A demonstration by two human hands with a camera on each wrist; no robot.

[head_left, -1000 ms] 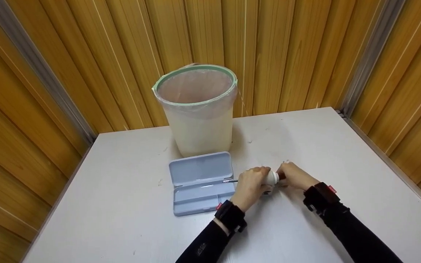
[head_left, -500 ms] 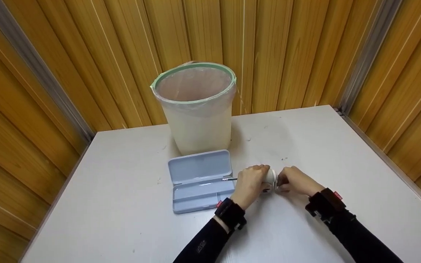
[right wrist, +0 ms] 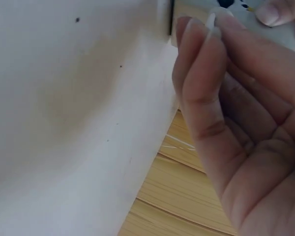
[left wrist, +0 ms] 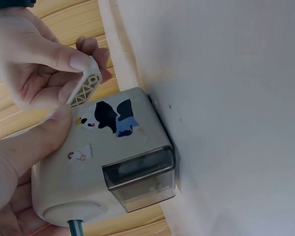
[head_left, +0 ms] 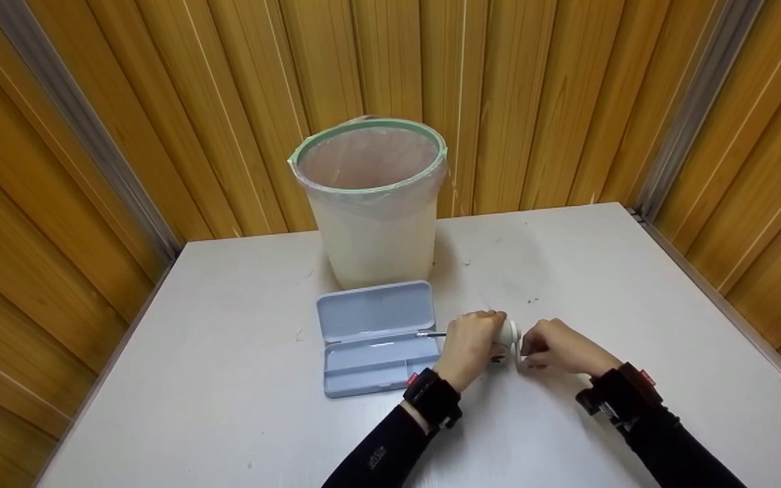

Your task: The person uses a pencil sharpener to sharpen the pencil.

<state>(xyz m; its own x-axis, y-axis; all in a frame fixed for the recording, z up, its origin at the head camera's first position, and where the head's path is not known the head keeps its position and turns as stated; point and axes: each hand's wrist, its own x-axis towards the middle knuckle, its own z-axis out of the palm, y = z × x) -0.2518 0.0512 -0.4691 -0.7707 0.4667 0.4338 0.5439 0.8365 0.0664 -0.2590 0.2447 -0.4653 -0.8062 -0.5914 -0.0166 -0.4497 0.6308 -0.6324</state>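
Note:
My left hand grips a white crank pencil sharpener, which has bird stickers and a dark see-through shavings drawer. A pencil sticks out of the sharpener's left side, behind the left hand in the head view; its dark green shaft shows low in the left wrist view. To the right, my right hand pinches the outer end of the white crank handle between thumb and fingers. Those fingers hide most of the crank in the right wrist view.
A pale blue pencil case lies open left of the left hand, its lower half divided into compartments. Behind it stands a cream bin with a green rim and a clear liner. Small dark specks dot the white table. Wood-look panels surround it.
My right hand has swung round with the crank, from the far upper side down to the near right side. The left hand keeps its grip on the sharpener in about the same place.

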